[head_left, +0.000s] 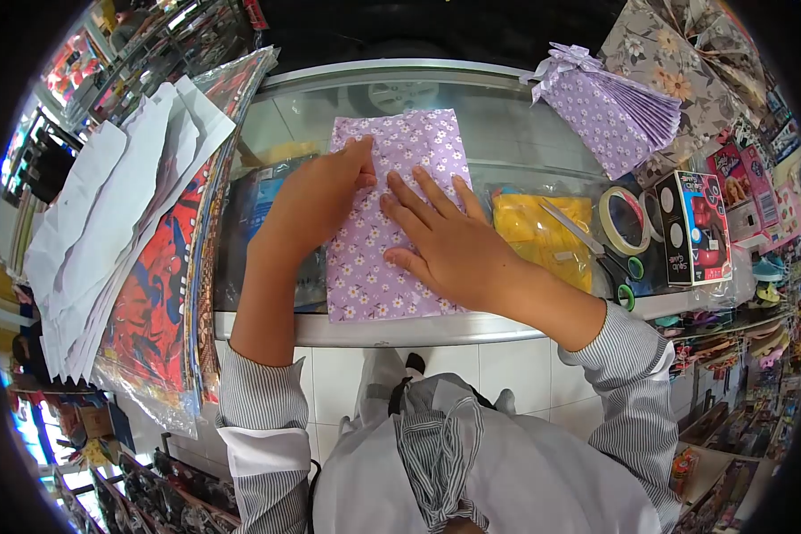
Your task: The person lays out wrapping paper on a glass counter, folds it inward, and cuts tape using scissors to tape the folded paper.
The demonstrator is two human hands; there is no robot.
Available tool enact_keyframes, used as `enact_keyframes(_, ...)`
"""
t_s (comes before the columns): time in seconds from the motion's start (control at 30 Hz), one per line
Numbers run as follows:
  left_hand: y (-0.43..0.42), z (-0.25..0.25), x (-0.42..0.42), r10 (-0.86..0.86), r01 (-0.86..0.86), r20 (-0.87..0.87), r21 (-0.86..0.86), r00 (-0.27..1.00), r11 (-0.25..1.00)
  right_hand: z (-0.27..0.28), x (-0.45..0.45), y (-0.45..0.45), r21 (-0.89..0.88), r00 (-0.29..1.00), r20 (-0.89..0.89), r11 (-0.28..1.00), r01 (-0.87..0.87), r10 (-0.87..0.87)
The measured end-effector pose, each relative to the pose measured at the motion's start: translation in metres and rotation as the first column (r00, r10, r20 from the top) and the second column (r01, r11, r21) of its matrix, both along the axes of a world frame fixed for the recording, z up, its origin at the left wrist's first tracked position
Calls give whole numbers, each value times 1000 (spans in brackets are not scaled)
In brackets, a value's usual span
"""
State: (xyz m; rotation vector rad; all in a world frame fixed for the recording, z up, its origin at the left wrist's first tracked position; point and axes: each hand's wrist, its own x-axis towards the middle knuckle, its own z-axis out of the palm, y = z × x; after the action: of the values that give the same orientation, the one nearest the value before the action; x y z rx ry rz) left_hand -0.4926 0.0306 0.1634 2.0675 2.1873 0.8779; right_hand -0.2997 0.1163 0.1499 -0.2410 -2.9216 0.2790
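A purple floral paper piece [365, 289] lies flat on the glass counter in front of me. My left hand [325, 191] is at its upper left, fingers curled, with the fingertips pressed on the paper; whether they pinch anything is hidden. My right hand [449, 236] rests flat on the middle and right of the paper, its fingers spread. To the right lie scissors with green and black handles [627, 280] on a yellow plastic packet [534, 233]. A roll of tape [625, 218] is beside them.
White paper sheets [107, 214] lie over a stack of wrapping sheets [165, 294] at the left. A pleated purple floral bag [601, 116] sits at the upper right, near a grey floral wrap [667, 71]. A black and red box [694, 227] stands right. The counter's metal edge [374, 331] runs nearest me.
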Motion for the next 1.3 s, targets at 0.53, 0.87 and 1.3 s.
enact_keyframes(0.53, 7, 4, 4, 76, -87, -187, -51, 980, 995, -1, -1, 0, -15, 1000, 3, 1000, 7, -7)
enact_keyframes(0.87, 10, 1, 4, 55, -43, -168, 74, 984, 996, -4, -1, 0, -8, 999, -35, 1000, 28, -28)
enact_keyframes(1.3, 14, 4, 7, 152, -161, -233, -17, 961, 987, -9, -1, 1, 12, 998, -60, 1000, 27, -26)
